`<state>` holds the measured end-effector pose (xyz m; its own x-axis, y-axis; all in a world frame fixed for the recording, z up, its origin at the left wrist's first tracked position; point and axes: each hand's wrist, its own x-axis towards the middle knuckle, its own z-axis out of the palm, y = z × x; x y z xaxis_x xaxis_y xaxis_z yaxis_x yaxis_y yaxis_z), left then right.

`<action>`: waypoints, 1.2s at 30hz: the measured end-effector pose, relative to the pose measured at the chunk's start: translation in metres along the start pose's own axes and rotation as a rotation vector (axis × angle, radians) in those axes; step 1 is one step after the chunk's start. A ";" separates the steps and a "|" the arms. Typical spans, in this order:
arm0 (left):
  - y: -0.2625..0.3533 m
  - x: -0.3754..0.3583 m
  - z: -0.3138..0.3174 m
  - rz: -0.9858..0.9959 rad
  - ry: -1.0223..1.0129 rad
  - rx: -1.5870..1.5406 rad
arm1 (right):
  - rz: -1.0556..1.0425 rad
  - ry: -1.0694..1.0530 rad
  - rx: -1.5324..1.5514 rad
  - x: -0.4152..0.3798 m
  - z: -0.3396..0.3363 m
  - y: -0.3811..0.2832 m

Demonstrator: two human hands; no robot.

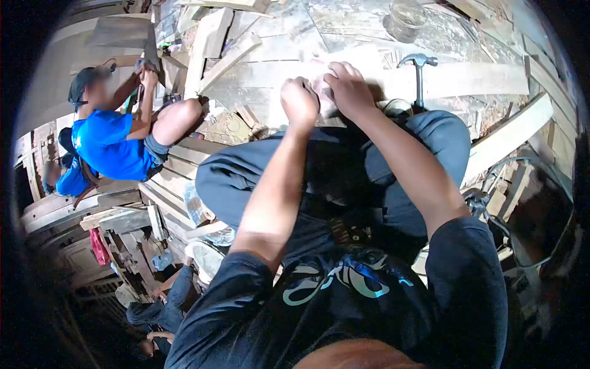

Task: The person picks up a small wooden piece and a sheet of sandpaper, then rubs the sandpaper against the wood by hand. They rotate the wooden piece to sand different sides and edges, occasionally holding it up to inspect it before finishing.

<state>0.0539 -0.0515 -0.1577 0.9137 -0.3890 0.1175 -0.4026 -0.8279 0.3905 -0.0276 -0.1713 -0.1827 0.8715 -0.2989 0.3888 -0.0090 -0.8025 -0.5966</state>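
Both my hands are held close together over the brightly lit work surface, in front of my crossed legs. My left hand (300,100) is closed, with its fingers curled; what it grips is too small and washed out to name. Beside it on the right, my right hand (348,89) is bent with its fingers curled round something that I cannot make out. Between the two hands shows a pale, overexposed patch. A claw hammer (419,77) lies to the right of my right hand, its head away from me, on a pale board (473,80).
At the left a person in a blue shirt (110,141) squats, hands raised. Others sit farther back and at the lower left. Wooden offcuts (230,61) lie at the upper left, a long plank (516,132) and a cable (568,215) at the right.
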 end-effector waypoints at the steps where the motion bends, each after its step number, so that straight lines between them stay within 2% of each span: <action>1: 0.000 -0.005 -0.003 0.025 0.053 0.007 | -0.008 0.002 -0.023 0.002 0.003 0.000; 7: 0.013 0.027 0.014 0.151 0.117 -0.119 | -0.055 0.058 -0.024 0.001 0.002 0.001; 8: 0.005 0.025 0.023 0.271 0.198 -0.095 | -0.051 0.067 -0.036 0.001 -0.002 -0.002; 11: -0.012 0.009 0.016 0.164 0.010 0.018 | -0.068 0.069 -0.032 -0.001 -0.001 0.000; 12: -0.005 -0.003 0.003 0.121 0.070 0.041 | -0.079 0.102 -0.044 -0.001 0.003 0.002; 15: 0.006 -0.013 -0.036 -0.035 -0.171 0.085 | -0.161 0.173 -0.014 0.001 0.004 0.005; 16: 0.012 -0.010 -0.049 -0.139 -0.275 0.139 | -0.148 0.104 -0.037 -0.001 -0.002 0.002; 17: 0.010 -0.009 -0.056 -0.218 -0.258 -0.163 | -0.192 0.130 0.003 -0.003 -0.005 0.005; 19: 0.000 -0.001 -0.065 -0.336 -0.222 -0.782 | -0.151 -0.004 0.033 0.000 -0.011 0.003; 20: 0.007 0.002 -0.094 -0.361 -0.369 -1.069 | -0.032 -0.122 0.032 0.005 -0.012 0.000; 21: 0.004 0.006 -0.109 -0.311 -0.482 -1.343 | -0.048 -0.008 0.103 0.003 -0.013 0.000; 23: 0.025 0.010 -0.159 -0.241 -0.610 -1.524 | -0.077 0.106 0.278 0.008 -0.030 -0.005; 24: 0.031 0.012 -0.176 -0.182 -0.599 -1.498 | 0.013 0.084 0.424 0.015 -0.045 -0.022; 27: 0.032 0.026 -0.203 0.024 -0.567 -1.436 | 0.031 0.139 0.396 0.022 -0.083 -0.042; 29: 0.025 0.033 -0.217 0.119 -0.473 -1.252 | 0.062 0.177 0.468 0.021 -0.103 -0.063; 33: 0.008 0.025 -0.220 0.137 -0.230 -1.362 | 0.240 0.132 0.581 0.014 -0.120 -0.090; 34: 0.005 0.023 -0.217 0.122 -0.180 -1.381 | 0.226 0.125 0.682 0.017 -0.121 -0.096; 35: 0.003 0.020 -0.217 0.097 -0.166 -1.387 | 0.327 0.060 0.731 0.021 -0.128 -0.111; 36: 0.003 0.015 -0.221 0.070 -0.157 -1.385 | 0.294 0.041 0.695 0.026 -0.128 -0.117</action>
<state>0.0789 0.0297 0.0470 0.8415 -0.5295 0.1076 0.0183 0.2269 0.9737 -0.0666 -0.1510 -0.0130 0.8620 -0.4801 0.1628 0.0847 -0.1802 -0.9800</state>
